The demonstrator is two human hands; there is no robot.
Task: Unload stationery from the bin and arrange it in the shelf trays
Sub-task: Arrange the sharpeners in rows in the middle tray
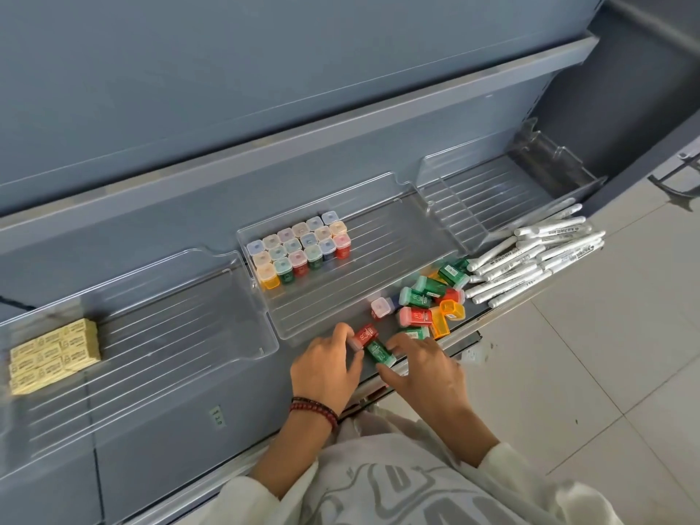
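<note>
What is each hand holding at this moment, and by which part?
The left hand grips the red box at its pale capped end; the right hand pinches the green box across its long sides.

Shelf (265, 392) carries trays (322, 297), small boxes (414, 316), seemingly markers (530, 255).

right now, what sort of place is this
Probably a stationery shop: a grey display shelf holds clear trays, with small boxes lined up in one and white pens piled loose.
</note>
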